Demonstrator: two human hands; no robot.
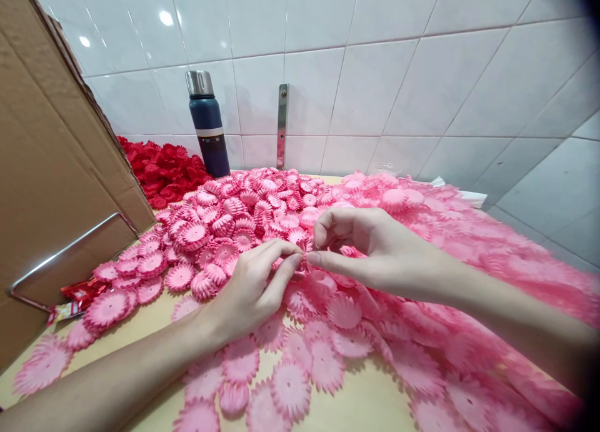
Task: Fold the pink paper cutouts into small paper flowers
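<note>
Near the middle of the head view, my left hand (265,282) and my right hand (370,247) meet fingertip to fingertip. A small gathered bit of pink fabric petal (304,268) shows between them, mostly covered by the fingers. Thumb and index finger of the left hand are pressed together on it. My right thumb reaches the same spot, with the other fingers curled above. Under and around both hands lie loose, fringed pink petal discs (290,388), many with a small hole in the centre. Behind the hands is a heap of thicker, stacked pink petal discs (225,226).
A cardboard box (56,169) with a metal wire handle (70,251) stands at left, beside a red wrapper (82,292). A dark blue bottle (209,129) and red petal discs (164,172) are at the back. Pale pink sheets of petals (469,251) spread rightward along the tiled wall (389,88).
</note>
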